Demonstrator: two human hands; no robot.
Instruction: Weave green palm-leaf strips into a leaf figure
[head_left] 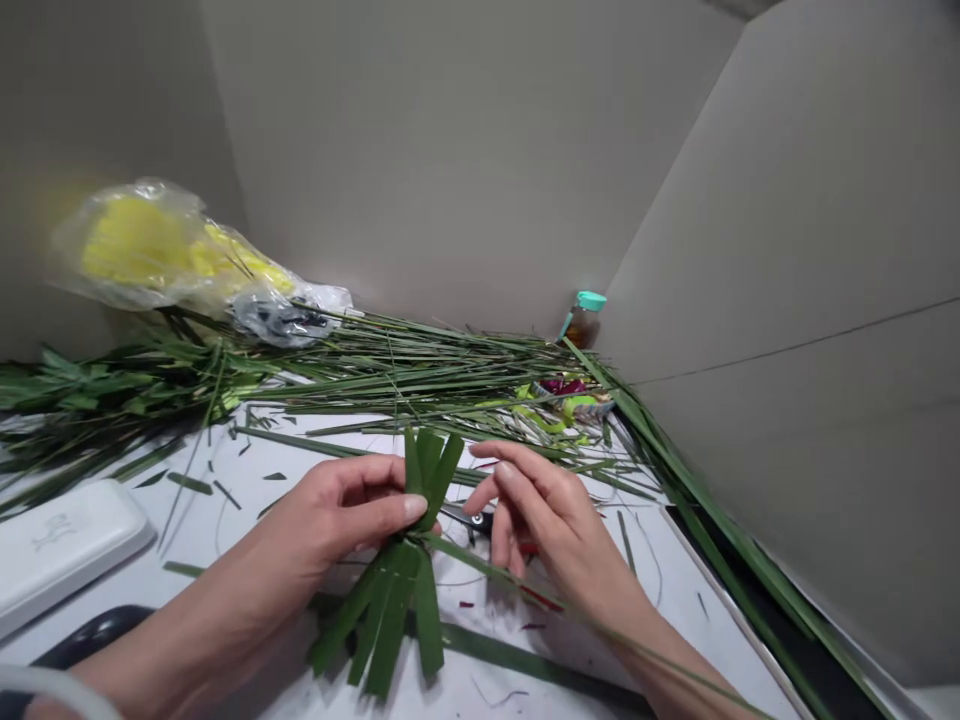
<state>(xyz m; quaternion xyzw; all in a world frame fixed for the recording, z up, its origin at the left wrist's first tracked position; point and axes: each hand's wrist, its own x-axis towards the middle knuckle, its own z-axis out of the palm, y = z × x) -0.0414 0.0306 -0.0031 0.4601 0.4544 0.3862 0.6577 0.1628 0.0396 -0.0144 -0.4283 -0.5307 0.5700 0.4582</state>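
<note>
- On the far left, leafy green stems [71,385] lie in a heap on the white table [675,585].
- In front of them there is a white case [67,550] with a small printed mark; a dark rounded object [101,632] is next to it, partly hidden by the left arm.
- Behind, against the wall, a clear plastic bag [139,240] contains something yellow.
- Small leaf cuttings [190,484] are scattered between the case and the hands.
- The left hand [337,515] is clamped on the tied leaf bundle [401,590], with the thumb pressing its narrow waist.
- This bundle is held above the table, before the person; its short ends point up and its longer strips fan out downwards.
- From the waist, a thin leaf strand [480,563] runs right, under the right fingers and along the forearm.
- Black-handled scissors [480,520] lie between the two hands, partly covered.
- The right hand [551,515] is near the bundle, its fingers bent and apart, with nothing visible between their tips.
- Behind both hands, long narrow leaves [420,375] are piled.
- At the right end of this pile stands a bottle [583,322] with turquoise lid.
</note>
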